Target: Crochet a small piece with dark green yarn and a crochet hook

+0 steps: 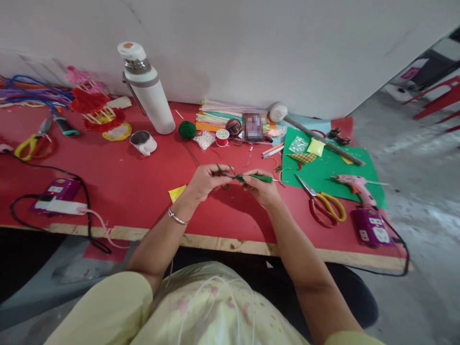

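Over the middle of the table, my left hand [208, 182] pinches green yarn [232, 170], with a strand looped over its fingers. Close on its right, my right hand [264, 190] grips a crochet hook [265, 178] with a green handle, held nearly level. A thin metal end sticks out to the right of that hand. A small bit of green yarn work lies between the fingertips of both hands; its stitches are too small to make out. Behind my left hand sits a green yarn ball [187, 130], with a strand running down from it toward the hand.
Scissors [323, 203], a pink glue gun [354, 184] and a purple power socket [372, 227] lie right. A white flask [151, 96] and a cup [143, 142] stand back left. A bead bag [204, 140] and red thread spool [222, 138] lie beyond my hands.
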Tool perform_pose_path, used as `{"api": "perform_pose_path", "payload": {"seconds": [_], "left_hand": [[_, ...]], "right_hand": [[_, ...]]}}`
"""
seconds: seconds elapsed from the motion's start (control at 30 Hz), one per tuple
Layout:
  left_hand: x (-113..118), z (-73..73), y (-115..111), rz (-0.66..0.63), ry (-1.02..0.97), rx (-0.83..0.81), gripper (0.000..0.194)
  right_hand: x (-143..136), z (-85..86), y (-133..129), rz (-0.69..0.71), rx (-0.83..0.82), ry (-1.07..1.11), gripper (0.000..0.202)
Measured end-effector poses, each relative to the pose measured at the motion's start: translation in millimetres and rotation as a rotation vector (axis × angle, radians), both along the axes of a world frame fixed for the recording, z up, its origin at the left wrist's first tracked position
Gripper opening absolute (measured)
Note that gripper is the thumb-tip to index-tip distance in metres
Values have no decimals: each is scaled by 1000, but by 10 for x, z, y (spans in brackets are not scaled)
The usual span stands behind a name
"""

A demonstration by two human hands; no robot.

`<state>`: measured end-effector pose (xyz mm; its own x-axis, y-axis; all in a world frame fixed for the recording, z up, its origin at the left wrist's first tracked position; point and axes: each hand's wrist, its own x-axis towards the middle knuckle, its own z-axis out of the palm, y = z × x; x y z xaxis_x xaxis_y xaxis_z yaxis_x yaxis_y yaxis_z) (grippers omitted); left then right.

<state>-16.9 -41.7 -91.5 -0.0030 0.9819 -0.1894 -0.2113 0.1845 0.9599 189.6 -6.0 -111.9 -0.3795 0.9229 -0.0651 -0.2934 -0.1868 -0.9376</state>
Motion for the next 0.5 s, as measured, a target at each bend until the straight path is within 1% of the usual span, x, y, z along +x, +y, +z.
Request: {"api": "perform_pose_path", "payload": {"seconds": [0.2, 0.5], "left_hand": [[-14, -4, -8, 1, 13, 23, 41], [-9, 24, -20, 1, 90, 75, 42]], "right_hand": [[-3, 49, -8, 24, -4, -6, 31], [9, 22, 9, 11, -23, -4, 30]]}}
